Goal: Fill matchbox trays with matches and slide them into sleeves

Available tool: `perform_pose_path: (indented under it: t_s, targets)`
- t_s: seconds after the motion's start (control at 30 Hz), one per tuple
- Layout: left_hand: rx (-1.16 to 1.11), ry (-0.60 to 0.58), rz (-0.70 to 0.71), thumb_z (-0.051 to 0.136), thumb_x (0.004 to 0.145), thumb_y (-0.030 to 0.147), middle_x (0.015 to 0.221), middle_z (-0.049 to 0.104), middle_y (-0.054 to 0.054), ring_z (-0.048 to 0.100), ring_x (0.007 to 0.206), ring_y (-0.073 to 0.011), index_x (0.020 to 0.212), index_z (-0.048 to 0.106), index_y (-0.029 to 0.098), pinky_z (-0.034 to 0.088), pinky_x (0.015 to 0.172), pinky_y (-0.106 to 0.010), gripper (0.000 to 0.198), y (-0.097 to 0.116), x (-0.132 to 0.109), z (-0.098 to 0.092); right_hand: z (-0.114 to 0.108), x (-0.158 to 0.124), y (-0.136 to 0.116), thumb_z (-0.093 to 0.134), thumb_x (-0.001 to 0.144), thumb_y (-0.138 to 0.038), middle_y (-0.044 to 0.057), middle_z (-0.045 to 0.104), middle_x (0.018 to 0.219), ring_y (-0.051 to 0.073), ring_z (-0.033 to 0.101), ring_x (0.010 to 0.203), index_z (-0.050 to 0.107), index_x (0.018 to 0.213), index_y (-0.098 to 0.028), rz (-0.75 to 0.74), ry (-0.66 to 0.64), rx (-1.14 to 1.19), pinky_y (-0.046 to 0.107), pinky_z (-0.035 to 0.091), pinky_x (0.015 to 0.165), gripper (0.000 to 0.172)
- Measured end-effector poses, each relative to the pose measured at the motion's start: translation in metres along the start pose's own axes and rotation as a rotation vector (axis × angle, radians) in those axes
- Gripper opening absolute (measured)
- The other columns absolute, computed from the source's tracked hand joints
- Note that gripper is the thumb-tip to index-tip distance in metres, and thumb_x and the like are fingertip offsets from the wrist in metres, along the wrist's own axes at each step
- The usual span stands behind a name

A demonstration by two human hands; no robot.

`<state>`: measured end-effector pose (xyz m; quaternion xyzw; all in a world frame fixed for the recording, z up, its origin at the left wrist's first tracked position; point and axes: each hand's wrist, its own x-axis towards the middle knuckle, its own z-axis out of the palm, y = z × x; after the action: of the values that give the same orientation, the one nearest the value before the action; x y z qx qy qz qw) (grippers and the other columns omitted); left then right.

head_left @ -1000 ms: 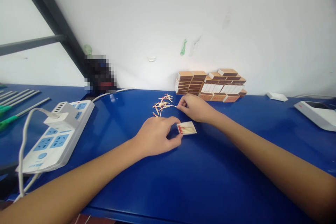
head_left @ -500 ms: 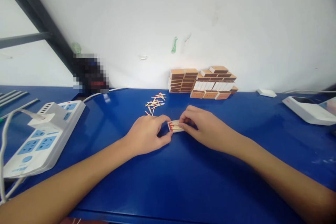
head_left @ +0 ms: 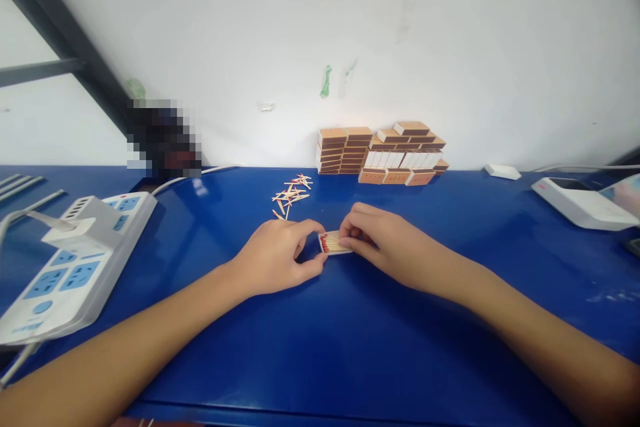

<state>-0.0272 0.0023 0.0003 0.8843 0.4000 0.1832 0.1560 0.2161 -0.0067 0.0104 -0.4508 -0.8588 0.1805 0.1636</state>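
On the blue table lies a small white matchbox tray (head_left: pixel 336 252) holding a row of matches (head_left: pixel 331 242), red heads at its left end. My left hand (head_left: pixel 277 257) grips that end, thumb on the near corner and fingers at the far one. Over the tray's right part, my right hand (head_left: pixel 377 233) has its thumb and fingertips pressed together, touching the matches; what is pinched between them is hidden. Loose matches (head_left: pixel 290 196) lie scattered behind my left hand.
Stacked matchboxes (head_left: pixel 355 150) stand against the white wall at the back. A white power strip (head_left: pixel 65 273) with a plugged-in adapter and cables is at left. To the right lie a white device (head_left: pixel 583 203) and a small white block (head_left: pixel 503 171).
The view has shifted slightly. My right fingertips have moved a little over the tray, and the matches in it look flatter and more aligned. My left hand keeps its hold.
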Motion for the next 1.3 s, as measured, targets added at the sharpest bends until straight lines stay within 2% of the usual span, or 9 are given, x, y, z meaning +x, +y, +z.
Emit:
perform_pose_path:
  t_s: [0.17, 0.3, 0.43, 0.5, 0.63, 0.8, 0.97, 1.1, 1.3]
  targets:
    - [0.009, 0.011, -0.005, 0.066, 0.089, 0.035, 0.06, 0.055, 0.007, 0.051, 0.054, -0.0112, 0.113, 0.071, 0.022, 0.035, 0.057, -0.025, 0.027, -0.001, 0.001, -0.002, -0.01, 0.009, 0.002, 0.058, 0.1, -0.03, 0.003, 0.066, 0.093, 0.016, 0.061, 0.077, 0.069, 0.094, -0.023, -0.011, 0.067, 0.025, 0.03, 0.045, 0.069, 0.014]
    - [-0.007, 0.007, 0.031, 0.066, 0.089, 0.034, 0.06, 0.056, 0.007, 0.052, 0.053, -0.0113, 0.114, 0.071, 0.021, 0.038, 0.058, -0.026, 0.029, 0.003, -0.001, 0.001, -0.018, 0.041, 0.003, 0.064, 0.094, -0.031, 0.002, 0.069, 0.077, 0.016, 0.06, 0.069, 0.072, 0.086, -0.02, 0.051, 0.177, 0.015, 0.03, 0.043, 0.065, 0.016]
    - [0.004, 0.01, 0.096, 0.064, 0.09, 0.033, 0.063, 0.059, 0.005, 0.055, 0.055, -0.0124, 0.115, 0.071, 0.02, 0.041, 0.061, -0.027, 0.029, 0.005, -0.004, 0.004, -0.005, 0.091, 0.0, 0.067, 0.091, -0.029, 0.003, 0.073, 0.079, 0.016, 0.061, 0.069, 0.072, 0.082, -0.019, 0.069, 0.137, 0.001, 0.03, 0.042, 0.064, 0.014]
    - [0.015, 0.016, 0.09, 0.064, 0.09, 0.033, 0.062, 0.059, 0.005, 0.055, 0.055, -0.0128, 0.114, 0.071, 0.02, 0.04, 0.06, -0.027, 0.028, 0.003, -0.004, 0.004, 0.004, 0.112, -0.001, 0.07, 0.09, -0.036, 0.004, 0.073, 0.081, 0.017, 0.062, 0.071, 0.07, 0.081, -0.019, 0.088, 0.113, -0.067, 0.03, 0.04, 0.063, 0.019]
    - [0.026, 0.019, 0.064, 0.064, 0.09, 0.034, 0.063, 0.06, 0.004, 0.055, 0.054, -0.0131, 0.115, 0.071, 0.02, 0.038, 0.058, -0.027, 0.029, -0.001, -0.002, 0.002, 0.014, 0.133, -0.001, 0.073, 0.089, -0.04, 0.003, 0.072, 0.078, 0.017, 0.06, 0.069, 0.066, 0.076, -0.02, 0.122, 0.032, -0.136, 0.031, 0.037, 0.06, 0.024]
    - [0.039, 0.011, 0.078, 0.064, 0.091, 0.034, 0.063, 0.061, 0.004, 0.056, 0.056, -0.0136, 0.114, 0.071, 0.02, 0.039, 0.059, -0.027, 0.028, -0.002, -0.002, 0.001, 0.008, 0.118, 0.005, 0.069, 0.092, -0.026, 0.003, 0.072, 0.08, 0.017, 0.061, 0.071, 0.064, 0.078, -0.02, 0.098, -0.028, -0.159, 0.03, 0.038, 0.062, 0.016]
    - [0.032, 0.017, 0.056, 0.064, 0.09, 0.034, 0.061, 0.058, 0.005, 0.052, 0.053, -0.0126, 0.115, 0.071, 0.02, 0.038, 0.058, -0.027, 0.029, -0.002, 0.0, 0.0, -0.006, 0.079, 0.02, 0.061, 0.097, -0.03, 0.005, 0.07, 0.082, 0.019, 0.059, 0.072, 0.062, 0.081, -0.021, 0.085, -0.071, -0.182, 0.031, 0.039, 0.064, 0.019]
    - [0.025, 0.015, 0.008, 0.065, 0.089, 0.035, 0.06, 0.057, 0.005, 0.051, 0.052, -0.0122, 0.114, 0.071, 0.021, 0.036, 0.057, -0.026, 0.029, -0.003, 0.002, 0.0, -0.017, 0.037, 0.031, 0.054, 0.102, -0.038, 0.005, 0.068, 0.087, 0.019, 0.058, 0.073, 0.06, 0.087, -0.021, 0.083, -0.011, -0.127, 0.032, 0.04, 0.065, 0.023]
    - [0.017, 0.015, -0.018, 0.067, 0.089, 0.035, 0.061, 0.058, 0.006, 0.053, 0.054, -0.012, 0.116, 0.07, 0.021, 0.035, 0.057, -0.025, 0.031, -0.001, 0.002, 0.002, -0.012, 0.002, 0.012, 0.051, 0.105, -0.041, 0.003, 0.066, 0.092, 0.017, 0.059, 0.075, 0.059, 0.095, -0.023, 0.007, 0.029, 0.008, 0.03, 0.043, 0.066, 0.022]
